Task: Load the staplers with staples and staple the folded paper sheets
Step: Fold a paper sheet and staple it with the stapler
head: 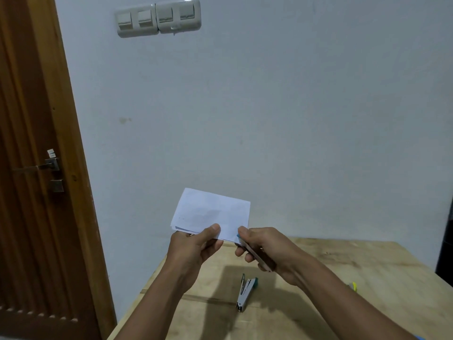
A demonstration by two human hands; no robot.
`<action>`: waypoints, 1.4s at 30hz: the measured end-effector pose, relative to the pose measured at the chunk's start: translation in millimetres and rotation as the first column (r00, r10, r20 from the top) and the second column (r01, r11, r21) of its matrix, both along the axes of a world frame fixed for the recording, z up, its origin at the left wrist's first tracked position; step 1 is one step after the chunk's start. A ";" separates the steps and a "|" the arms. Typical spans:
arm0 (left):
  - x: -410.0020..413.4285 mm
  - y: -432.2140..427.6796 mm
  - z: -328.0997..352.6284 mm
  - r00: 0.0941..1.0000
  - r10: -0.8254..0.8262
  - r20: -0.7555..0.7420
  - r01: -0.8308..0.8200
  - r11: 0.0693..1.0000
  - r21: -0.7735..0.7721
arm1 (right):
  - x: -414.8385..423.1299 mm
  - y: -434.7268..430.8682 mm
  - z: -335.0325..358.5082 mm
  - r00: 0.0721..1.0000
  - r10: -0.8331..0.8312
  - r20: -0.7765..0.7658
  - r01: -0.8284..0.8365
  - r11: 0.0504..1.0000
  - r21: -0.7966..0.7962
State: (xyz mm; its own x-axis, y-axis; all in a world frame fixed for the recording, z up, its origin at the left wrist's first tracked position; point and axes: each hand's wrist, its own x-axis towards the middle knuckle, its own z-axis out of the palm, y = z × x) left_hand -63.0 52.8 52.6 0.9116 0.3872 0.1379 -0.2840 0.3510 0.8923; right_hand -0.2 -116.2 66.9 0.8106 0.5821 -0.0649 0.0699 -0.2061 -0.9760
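A folded stack of white paper sheets (210, 212) is held up in the air above the table's far edge. My left hand (196, 246) pinches its lower left edge between thumb and fingers. My right hand (267, 251) is closed around a small metal stapler (255, 255) with a blue tip, and the stapler's jaws sit over the paper's lower right corner. A second small metal stapler (245, 294) with a teal end lies on the wooden table (343, 278) below my hands.
A yellow-green object (353, 286) lies on the table at the right, partly hidden by my right forearm. A brown wooden door (36, 168) with a metal handle stands at the left. A pale wall with light switches (158, 18) rises behind the table.
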 end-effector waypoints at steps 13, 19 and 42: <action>-4.2 20.4 -8.0 0.999 0.037 -0.014 -0.038 0.998 -0.058 | 9.6 4.2 -15.3 0.964 -0.160 -0.214 0.193 0.971 0.144; -5.0 31.5 -17.2 0.998 0.042 -0.045 -0.045 0.997 -0.060 | 1.3 28.2 -21.8 0.961 -0.167 -0.219 0.208 0.962 0.179; -2.8 130.2 -122.0 0.694 0.644 -0.322 -0.230 0.622 0.748 | 5.3 136.7 -136.5 0.900 -0.279 0.336 0.426 0.727 -0.538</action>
